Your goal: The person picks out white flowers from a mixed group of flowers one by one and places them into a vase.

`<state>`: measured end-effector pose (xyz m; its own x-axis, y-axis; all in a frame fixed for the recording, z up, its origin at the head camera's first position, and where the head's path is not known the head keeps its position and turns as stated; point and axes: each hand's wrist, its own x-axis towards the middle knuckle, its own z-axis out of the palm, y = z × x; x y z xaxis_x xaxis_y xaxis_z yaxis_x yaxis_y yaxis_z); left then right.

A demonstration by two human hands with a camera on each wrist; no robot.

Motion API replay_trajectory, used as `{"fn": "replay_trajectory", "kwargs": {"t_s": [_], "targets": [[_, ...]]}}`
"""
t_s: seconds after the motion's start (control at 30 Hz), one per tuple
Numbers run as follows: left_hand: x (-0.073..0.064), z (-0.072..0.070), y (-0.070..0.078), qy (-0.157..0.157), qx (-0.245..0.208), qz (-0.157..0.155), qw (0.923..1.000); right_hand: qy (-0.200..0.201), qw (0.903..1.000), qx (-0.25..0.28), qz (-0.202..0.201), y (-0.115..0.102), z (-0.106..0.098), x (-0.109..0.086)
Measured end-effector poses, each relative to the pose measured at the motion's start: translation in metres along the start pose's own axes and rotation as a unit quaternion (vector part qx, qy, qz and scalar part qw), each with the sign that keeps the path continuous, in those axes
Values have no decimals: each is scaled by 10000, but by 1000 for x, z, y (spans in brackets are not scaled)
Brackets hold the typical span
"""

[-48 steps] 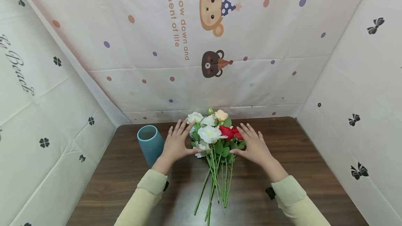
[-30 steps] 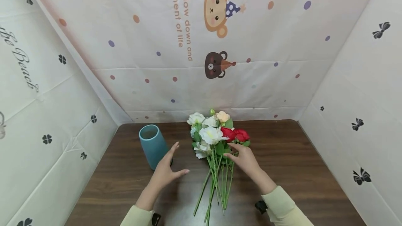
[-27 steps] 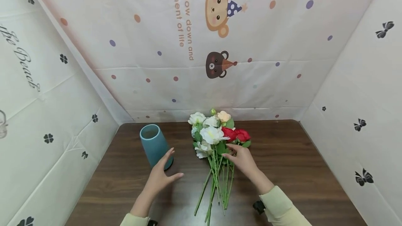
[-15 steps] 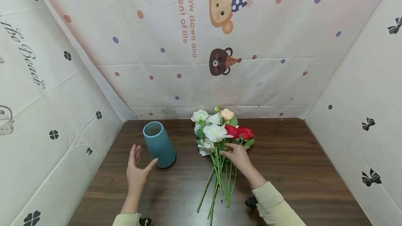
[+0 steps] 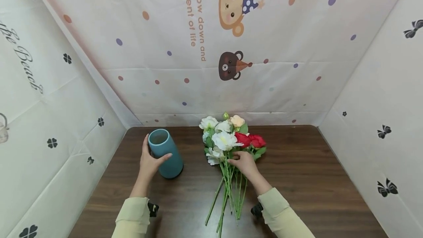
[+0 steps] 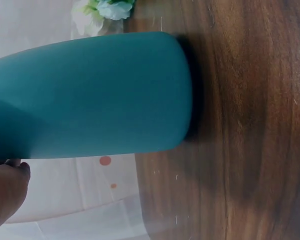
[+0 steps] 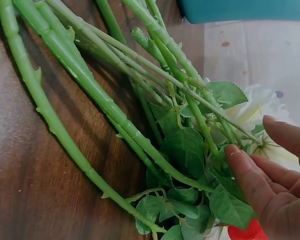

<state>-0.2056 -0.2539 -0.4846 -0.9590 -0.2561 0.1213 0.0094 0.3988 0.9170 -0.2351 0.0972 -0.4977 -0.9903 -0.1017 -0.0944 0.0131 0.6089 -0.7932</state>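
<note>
A tapered blue-teal vase stands upright on the wooden table. My left hand is at its left side: the straight fingers run along the wall and the thumb lies across the front. In the left wrist view, fingertips show right at the edge of the vase. A bunch of flowers, white, peach and red on long green stems, lies to the right. Just below the blooms is my right hand. Its thumb and index finger stand apart around a thin stem in the right wrist view.
The dark wooden table reaches back to a printed cloth backdrop. More printed cloth walls enclose the left and right sides. Stem ends point toward the table's near edge.
My left hand has left the flowers, swung left and come up to the vase. My right hand has moved left and inward, from the red blooms to the stems below the heads.
</note>
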Motion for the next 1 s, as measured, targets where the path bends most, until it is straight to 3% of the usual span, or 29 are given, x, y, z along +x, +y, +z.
{"fn": "replay_trajectory", "kwargs": {"t_s": [0.5, 0.73, 1.0], "targets": [[4, 16, -3, 194, 68, -350, 9992, 9, 10000, -42, 26, 1, 5, 9], [3, 19, -1, 305, 29, -381, 9988, -4, 9997, 217, 131, 1, 8, 11], [3, 17, 0, 414, 73, -367, 9984, 207, 9992, 272, -204, -8, -1, 11]]}}
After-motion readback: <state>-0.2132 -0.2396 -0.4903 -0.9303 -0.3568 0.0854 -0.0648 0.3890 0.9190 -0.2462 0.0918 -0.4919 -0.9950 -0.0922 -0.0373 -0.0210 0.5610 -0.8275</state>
